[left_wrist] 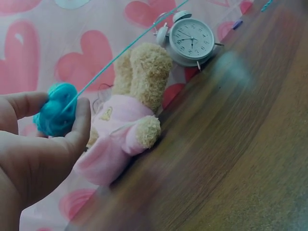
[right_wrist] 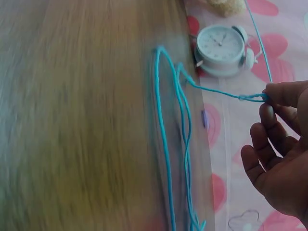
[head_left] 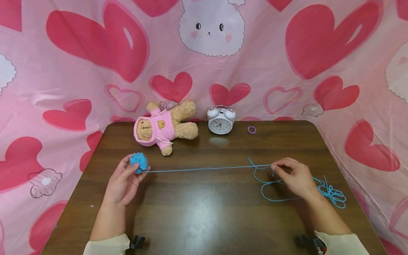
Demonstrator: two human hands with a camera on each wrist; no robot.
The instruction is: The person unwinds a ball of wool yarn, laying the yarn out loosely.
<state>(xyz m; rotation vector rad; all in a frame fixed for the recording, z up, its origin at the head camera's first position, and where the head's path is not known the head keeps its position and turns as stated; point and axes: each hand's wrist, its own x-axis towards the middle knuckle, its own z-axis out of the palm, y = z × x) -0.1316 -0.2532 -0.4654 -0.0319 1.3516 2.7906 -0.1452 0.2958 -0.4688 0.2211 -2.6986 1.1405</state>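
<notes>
My left hand (head_left: 122, 184) holds a small ball of blue yarn (head_left: 139, 162) between thumb and fingers, above the left part of the brown table. From the ball a taut strand (head_left: 204, 169) runs across to my right hand (head_left: 294, 177), which pinches it between thumb and fingertips. In the right wrist view the pinched yarn (right_wrist: 252, 97) looks doubled at the fingertips. Loose yarn (head_left: 267, 200) loops below the right hand and leads to a tangled pile (head_left: 333, 194) at the table's right side, partly behind the wrist.
A teddy bear (head_left: 164, 125) in a pink hoodie lies at the back left. Beside it stands a white twin-bell alarm clock (head_left: 220, 121), with a purple ring (head_left: 251, 130) to its right. A pink heart-printed cloth (head_left: 255, 67) hangs behind the brown table (head_left: 204, 219).
</notes>
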